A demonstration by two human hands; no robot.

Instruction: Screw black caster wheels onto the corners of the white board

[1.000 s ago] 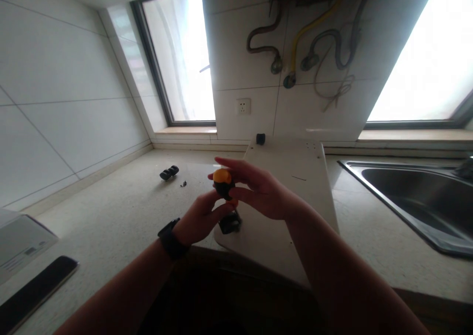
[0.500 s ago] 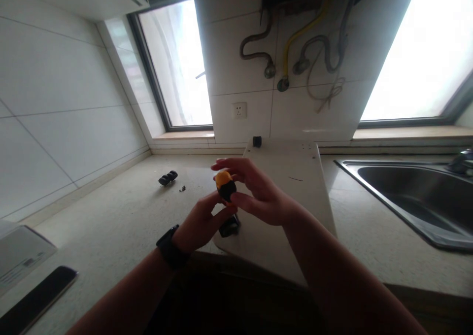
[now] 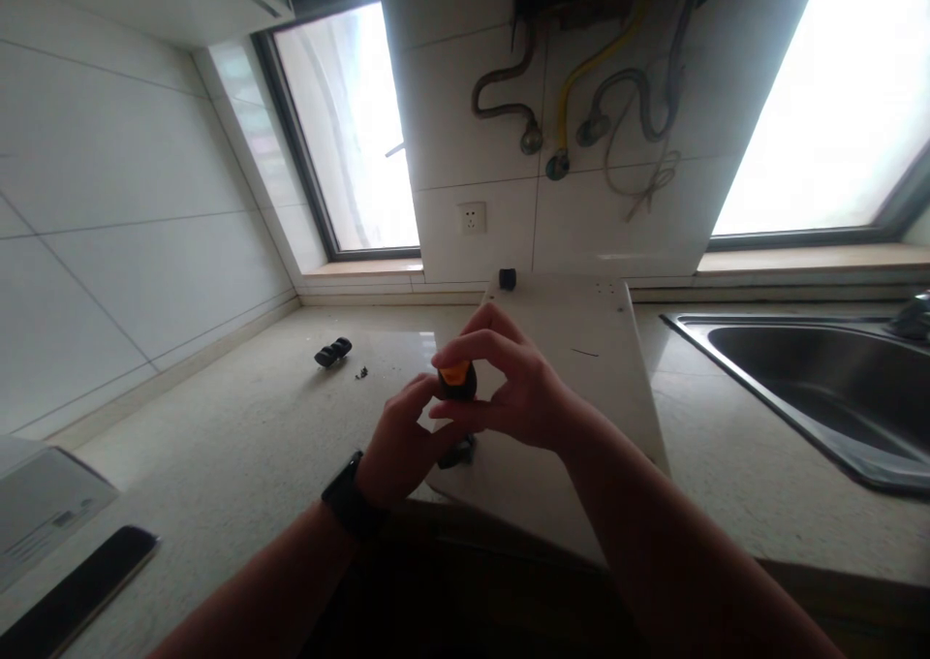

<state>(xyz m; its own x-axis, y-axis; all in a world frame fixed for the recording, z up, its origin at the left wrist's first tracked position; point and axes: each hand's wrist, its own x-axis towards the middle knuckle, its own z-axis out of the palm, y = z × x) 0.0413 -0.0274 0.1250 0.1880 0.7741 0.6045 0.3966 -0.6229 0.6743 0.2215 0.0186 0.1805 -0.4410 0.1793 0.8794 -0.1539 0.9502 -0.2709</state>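
Note:
An orange-and-black screwdriver point(image 3: 457, 380) stands nearly upright, its rounded handle end facing me and its shaft hidden below. The fingers and thumb of my right hand point(image 3: 512, 378) close around the top of the handle. Lower down, my left hand point(image 3: 403, 431), with a black watch on the wrist, pinches around the screwdriver beneath the handle. Just under my hands, a black foot-like part point(image 3: 456, 453) sits at the near left corner of a white panel point(image 3: 573, 426). Where the screwdriver's tip meets it cannot be seen.
Another black part point(image 3: 507, 279) sits on the panel's far left corner. On the counter point(image 3: 276, 446) lie a ridged black piece point(image 3: 332, 352), some tiny dark bits point(image 3: 361, 373), a phone point(image 3: 79, 591) and a white box point(image 3: 50, 504). A steel sink point(image 3: 806, 368) is at right.
My right hand's fingers have gone from loosely spread beside the handle to closed over its top. The screwdriver and my left hand have shifted slightly right.

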